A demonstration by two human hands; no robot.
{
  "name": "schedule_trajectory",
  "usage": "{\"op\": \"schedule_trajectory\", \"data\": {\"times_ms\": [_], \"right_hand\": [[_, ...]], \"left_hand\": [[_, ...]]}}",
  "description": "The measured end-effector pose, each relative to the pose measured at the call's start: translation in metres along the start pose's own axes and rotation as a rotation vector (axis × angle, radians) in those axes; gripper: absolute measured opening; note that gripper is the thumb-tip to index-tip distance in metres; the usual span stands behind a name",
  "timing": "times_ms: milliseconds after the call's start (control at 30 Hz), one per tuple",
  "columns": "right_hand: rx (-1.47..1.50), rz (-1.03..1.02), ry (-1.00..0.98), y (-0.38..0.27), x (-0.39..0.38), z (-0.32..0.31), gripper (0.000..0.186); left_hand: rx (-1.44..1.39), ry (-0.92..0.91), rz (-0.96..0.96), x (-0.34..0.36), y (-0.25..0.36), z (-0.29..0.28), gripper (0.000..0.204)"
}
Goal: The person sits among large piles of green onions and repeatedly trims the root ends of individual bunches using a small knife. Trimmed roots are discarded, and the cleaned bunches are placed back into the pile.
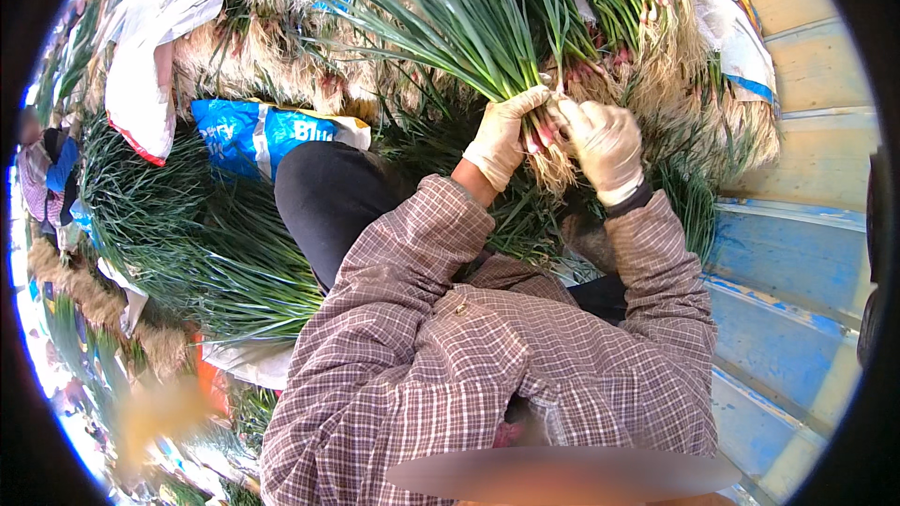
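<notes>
In front of me, a bunch of spring onions has its green leaves fanned up and away. Its pink-white bulbs and stringy roots point down toward me. My left hand, in a pale glove, is closed around the stems just above the bulbs. My right hand, gloved likewise, is at the right side of the same bunch. Its fingers are curled and pressed together against the stem bases, and their tips are partly hidden. Just beyond my right hand lies a heap of spring onions with reddish bulbs and long roots.
Stacked spring onions with pale roots line the far side. A blue plastic sack lies beside my raised knee. Green leaves spread at left. Blue-and-tan metal panelling runs along the right. Another person is at far left.
</notes>
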State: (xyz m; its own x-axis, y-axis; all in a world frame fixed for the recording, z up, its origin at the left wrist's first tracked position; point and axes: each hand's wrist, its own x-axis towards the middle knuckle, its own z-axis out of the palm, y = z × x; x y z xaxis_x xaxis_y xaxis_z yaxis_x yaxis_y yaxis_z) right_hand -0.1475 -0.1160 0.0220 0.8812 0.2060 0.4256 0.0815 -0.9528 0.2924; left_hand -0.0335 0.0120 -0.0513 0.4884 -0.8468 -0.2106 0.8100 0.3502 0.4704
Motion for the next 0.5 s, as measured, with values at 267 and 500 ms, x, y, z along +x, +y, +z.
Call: {"op": "schedule_trajectory", "data": {"times_ms": [267, 500], "right_hand": [[1.433, 0.755, -0.135, 0.028, 0.022, 0.026, 0.037], [1.640, 1.114, -0.115, -0.008, 0.041, 0.036, 0.016]], "left_hand": [[-0.118, -0.099, -0.029, -0.002, -0.016, -0.008, 0.024], [-0.023, 0.089, -0.024, -0.005, -0.012, -0.007, 0.024]]}}
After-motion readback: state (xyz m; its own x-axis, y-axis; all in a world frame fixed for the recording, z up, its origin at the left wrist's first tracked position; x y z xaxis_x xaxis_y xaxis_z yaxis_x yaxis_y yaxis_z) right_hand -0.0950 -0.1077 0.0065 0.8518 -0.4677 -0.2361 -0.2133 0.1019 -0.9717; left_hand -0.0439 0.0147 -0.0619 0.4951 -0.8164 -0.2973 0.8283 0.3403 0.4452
